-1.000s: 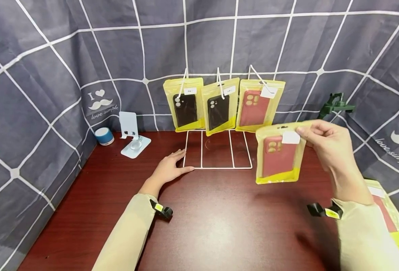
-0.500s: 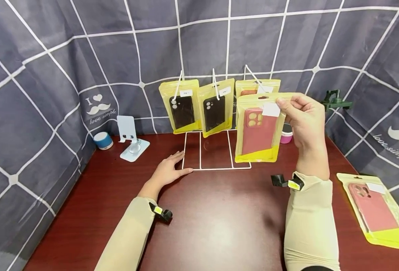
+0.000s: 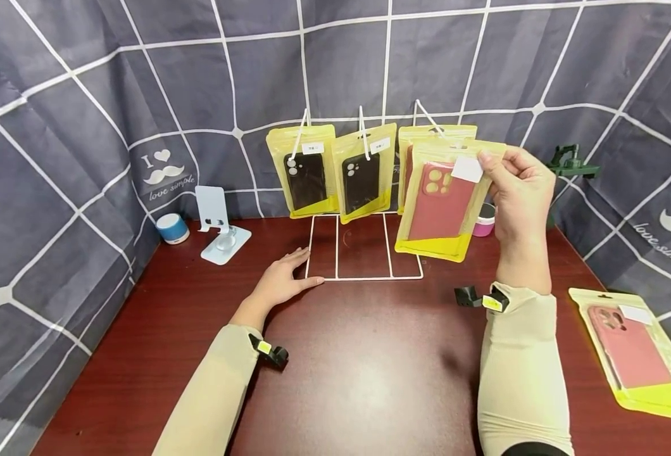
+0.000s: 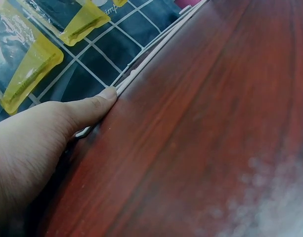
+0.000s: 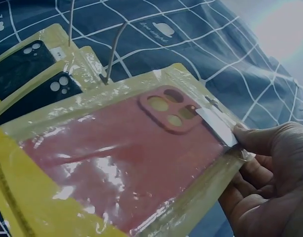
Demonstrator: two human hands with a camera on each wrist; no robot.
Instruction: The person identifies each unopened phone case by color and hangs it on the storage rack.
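Observation:
My right hand (image 3: 520, 190) pinches the top right corner of a yellow-edged clear pouch holding a red phone case (image 3: 440, 206), by its white label. This pouch overlaps another pouch (image 3: 463, 132) hanging on the right hook (image 3: 428, 117) of a white wire rack (image 3: 364, 278). Two pouches with black phone cases, the left one (image 3: 307, 183) and the middle one (image 3: 362, 180), hang on the other hooks. My left hand (image 3: 281, 278) rests at the left front corner of the rack's base, fingers extended; in the left wrist view the thumb (image 4: 99, 103) touches the base wire.
Another pouched red phone case (image 3: 628, 348) lies on the table at right. A light blue phone stand (image 3: 221, 231) and a blue round speaker (image 3: 173, 228) stand at left. Behind my right hand are a pink round container (image 3: 485, 221) and a green clamp-like thing (image 3: 571, 163).
My right hand has carried the pouched red phone case up and left, from the table's right side to in front of the right hook, and tilted it. The left hand stays on the rack.

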